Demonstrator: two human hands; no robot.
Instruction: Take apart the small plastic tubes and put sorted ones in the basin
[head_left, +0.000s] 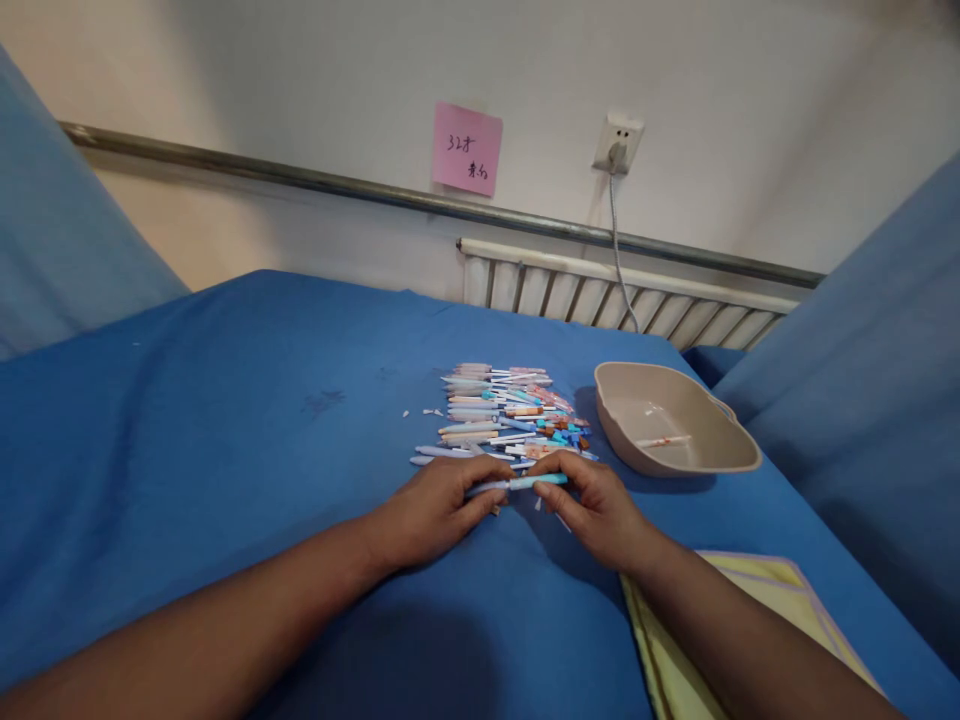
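Note:
My left hand [435, 505] and my right hand [596, 505] rest on a blue cloth-covered table [225, 440] and together pinch one light blue pen [517, 484] that lies crosswise between them. Each hand grips one end with closed fingertips. Just beyond the hands lies a pile of several pens and pen parts [506, 415] in white, blue, pink and orange. A few small white bits lie on the cloth left of the pile.
A beige oval basin [675, 420] with one white pen inside stands right of the pile. A yellow cloth [750, 620] lies under my right forearm. Behind are a radiator [600, 290], a wall socket with a cable, and a pink note [466, 148].

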